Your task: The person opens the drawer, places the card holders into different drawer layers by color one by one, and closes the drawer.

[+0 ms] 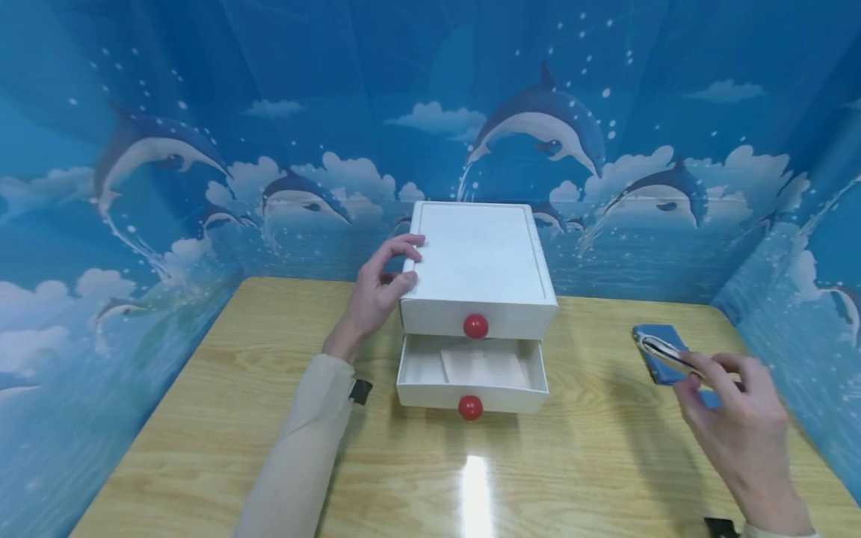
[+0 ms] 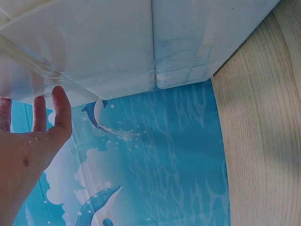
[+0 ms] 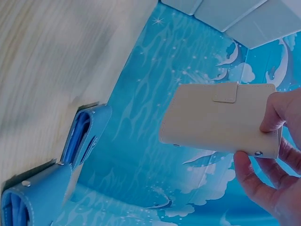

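Note:
A white two-drawer box [image 1: 480, 250] with red knobs stands on the table. Its lower drawer [image 1: 471, 398] is pulled out, and a flat pale piece [image 1: 480, 366] lies inside. My left hand [image 1: 380, 288] touches the box's left top edge, fingertips on the lid; the left wrist view shows those fingers [image 2: 61, 110] against the white side. On the right, my right hand [image 1: 743, 418] pinches a cream snap wallet [image 3: 216, 120] by one end, above the table. Below it lie a blue wallet [image 1: 659, 351] and a second blue wallet [image 3: 40, 195].
The wood-grain table [image 1: 222, 418] has rounded back corners. A blue dolphin-print curtain [image 1: 323, 97] closes in the back and both sides. The upper drawer [image 1: 430, 317] is closed.

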Demonstrator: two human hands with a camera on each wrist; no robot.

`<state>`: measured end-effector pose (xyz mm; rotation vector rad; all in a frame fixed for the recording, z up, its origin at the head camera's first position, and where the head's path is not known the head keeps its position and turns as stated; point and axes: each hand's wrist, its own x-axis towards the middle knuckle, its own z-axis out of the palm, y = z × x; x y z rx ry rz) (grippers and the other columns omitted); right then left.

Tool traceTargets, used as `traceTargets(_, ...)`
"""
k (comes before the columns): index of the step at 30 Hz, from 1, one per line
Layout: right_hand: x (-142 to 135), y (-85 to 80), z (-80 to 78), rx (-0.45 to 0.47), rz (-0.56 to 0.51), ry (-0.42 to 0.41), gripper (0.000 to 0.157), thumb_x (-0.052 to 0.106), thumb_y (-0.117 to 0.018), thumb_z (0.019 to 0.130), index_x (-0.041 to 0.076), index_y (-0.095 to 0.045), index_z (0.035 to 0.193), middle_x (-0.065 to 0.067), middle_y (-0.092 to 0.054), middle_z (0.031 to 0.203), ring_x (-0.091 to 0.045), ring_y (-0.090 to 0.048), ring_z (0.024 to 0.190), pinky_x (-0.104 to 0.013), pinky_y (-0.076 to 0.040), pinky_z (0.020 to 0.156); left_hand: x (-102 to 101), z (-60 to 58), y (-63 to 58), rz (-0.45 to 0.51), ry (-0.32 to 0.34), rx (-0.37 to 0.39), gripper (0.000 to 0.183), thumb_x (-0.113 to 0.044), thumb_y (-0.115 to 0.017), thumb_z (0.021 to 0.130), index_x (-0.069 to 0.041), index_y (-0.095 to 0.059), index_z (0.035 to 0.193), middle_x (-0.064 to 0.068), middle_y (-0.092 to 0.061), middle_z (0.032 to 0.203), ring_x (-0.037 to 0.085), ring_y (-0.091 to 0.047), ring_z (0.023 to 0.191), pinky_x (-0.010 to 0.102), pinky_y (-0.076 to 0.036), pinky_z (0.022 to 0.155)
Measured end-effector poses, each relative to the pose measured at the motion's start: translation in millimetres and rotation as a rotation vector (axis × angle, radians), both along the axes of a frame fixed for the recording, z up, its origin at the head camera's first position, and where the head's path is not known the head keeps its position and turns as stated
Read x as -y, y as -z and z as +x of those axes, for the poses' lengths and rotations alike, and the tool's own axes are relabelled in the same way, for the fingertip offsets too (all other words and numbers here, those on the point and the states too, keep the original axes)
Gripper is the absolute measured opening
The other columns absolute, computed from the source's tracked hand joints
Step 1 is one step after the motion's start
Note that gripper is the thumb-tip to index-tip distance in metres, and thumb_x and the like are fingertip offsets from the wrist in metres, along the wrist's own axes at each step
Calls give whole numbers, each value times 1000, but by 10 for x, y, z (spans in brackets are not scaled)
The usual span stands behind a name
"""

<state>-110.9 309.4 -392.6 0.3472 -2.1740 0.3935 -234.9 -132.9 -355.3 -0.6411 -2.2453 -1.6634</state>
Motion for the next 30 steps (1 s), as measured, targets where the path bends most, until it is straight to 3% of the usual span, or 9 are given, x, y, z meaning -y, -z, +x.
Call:
traceTargets(5,73,-39,9,-40,-22,-28,31,14,-54,85,-2,-76,100,-26,-60,90,-35,-51,75,-12,-34,72,4,0,3,-1,0,5,25,-23,-56,95,-13,-61,118,-4,-52,153,19,-44,143,57,-47,105)
traceTargets(9,137,-85,22,-64,-34,-52,35,19,-50,88,-4,-76,97,-27,-59,87,-30,-47,74,-4,-32,74,4,6,-1,0,0,8,26,-23,-56,95,-13,-61,118,-4,-52,153,18,-44,143,57,-47,104)
traceTargets(13,204,-122,31,-92,-37,-64,46,29,-45,92,-5,-76,95,-27,-59,84,-25,-44,73,-1,-31,75,7,12,-6,-2,-1,7,26,-23,-56,95,-13,-61,118,-4,-52,153,18,-43,144,57,-47,104)
traceTargets(19,291,-158,38,-145,-54,-91,46,28,-46,93,-6,-77,93,-27,-60,81,-14,-44,75,1,-31,78,6,16,-2,-3,-2,8,26,-23,-55,95,-14,-61,119,-5,-52,153,17,-43,144,57,-48,104)
traceTargets(25,377,-195,54,-178,-74,-116,44,26,-47,93,-7,-76,89,-27,-59,80,-26,-45,71,3,-30,84,9,12,11,-3,-2,10,26,-22,-55,95,-14,-61,119,-5,-52,153,17,-43,144,57,-47,104)
traceTargets(30,446,-224,53,-212,-97,-139,44,26,-48,93,-7,-76,86,-27,-60,79,-25,-46,71,4,-30,89,9,13,7,-2,3,-1,26,-22,-55,95,-13,-61,119,-4,-51,154,17,-43,145,56,-47,105)
